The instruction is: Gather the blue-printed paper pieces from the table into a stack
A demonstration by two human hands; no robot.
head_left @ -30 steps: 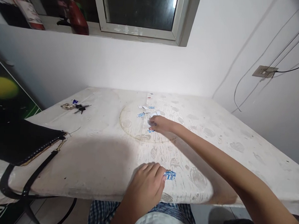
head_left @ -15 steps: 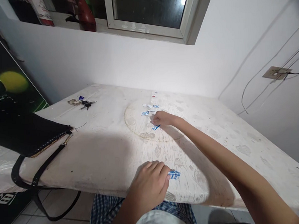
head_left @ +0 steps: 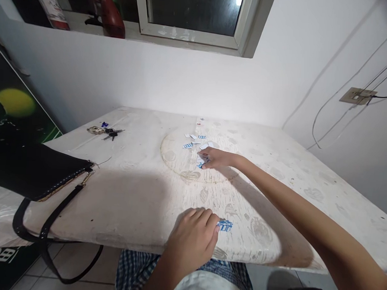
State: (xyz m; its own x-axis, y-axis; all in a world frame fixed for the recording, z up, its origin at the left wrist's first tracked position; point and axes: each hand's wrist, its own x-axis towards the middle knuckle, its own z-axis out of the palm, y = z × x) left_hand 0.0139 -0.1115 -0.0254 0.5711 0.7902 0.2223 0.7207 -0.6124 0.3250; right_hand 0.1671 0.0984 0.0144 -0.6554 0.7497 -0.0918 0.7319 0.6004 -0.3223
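My left hand (head_left: 195, 234) rests near the front edge of the table, its fingers curled together. Small paper pieces with blue printing (head_left: 224, 225) stick out from its thumb side; how the fingertips meet them is hidden. Farther out, my right hand (head_left: 217, 158) is low over the middle of the table, thumb and fingers spread apart. A blue-marked paper piece (head_left: 200, 165) lies under its fingertips, partly covered. Just beyond are white paper pieces (head_left: 205, 145), a blue-printed piece (head_left: 188, 145) to the left and another blue-printed piece (head_left: 202, 137) behind.
The pale patterned table cover (head_left: 128, 206) reaches to the white wall. A black bag (head_left: 33, 171) with a strap lies at the left edge, and keys (head_left: 112, 134) sit behind it. A red bottle (head_left: 112, 15) stands on the window sill. Cables hang from a wall socket (head_left: 357, 95).
My right hand has opened from a closed pinch and moved slightly right and toward me. White pieces behind it now show. My left hand stays in place.
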